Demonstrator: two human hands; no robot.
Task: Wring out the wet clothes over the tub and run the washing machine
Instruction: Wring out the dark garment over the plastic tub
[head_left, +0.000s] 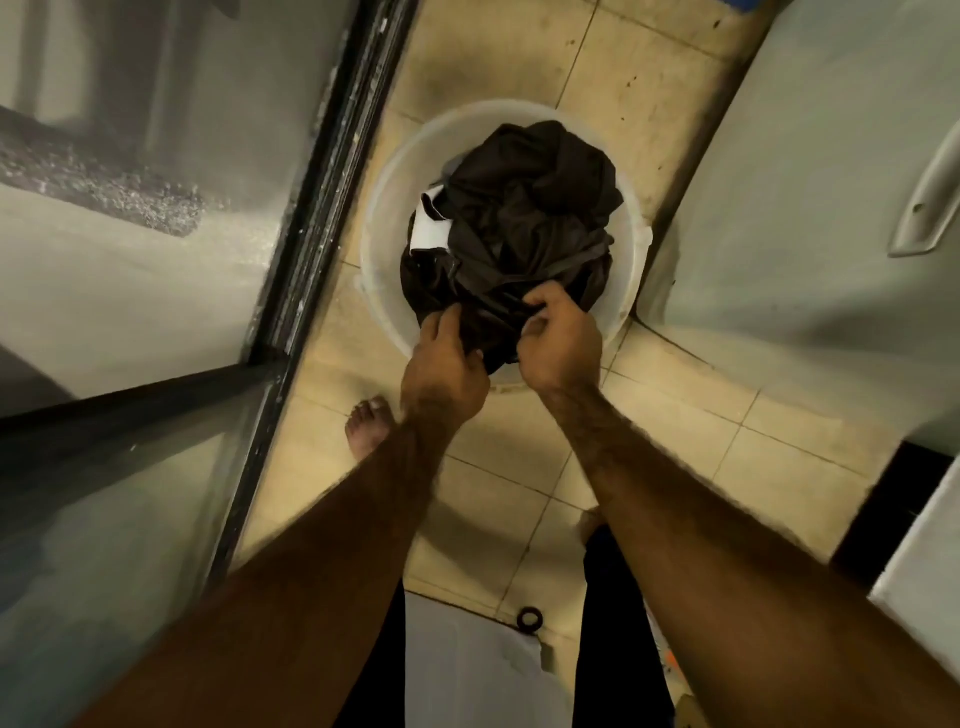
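My left hand (444, 358) and right hand (558, 340) both pinch dark wet clothes (519, 228) heaped in a white plastic tub (382, 228). The tub sits on beige floor tiles (639, 410).

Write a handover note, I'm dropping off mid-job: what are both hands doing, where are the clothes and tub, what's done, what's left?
Left hand: grips the near edge of the dark clothes.
Right hand: pinches the same bundle beside it.
Clothes: heaped in the white tub on the tiled floor, a white piece at the heap's left.
Done: nothing visibly wrung yet; the bundle lies in the tub.
Left: lift, wring over the tub, load and start the machine. The white appliance on the right may be it; cannot tell.
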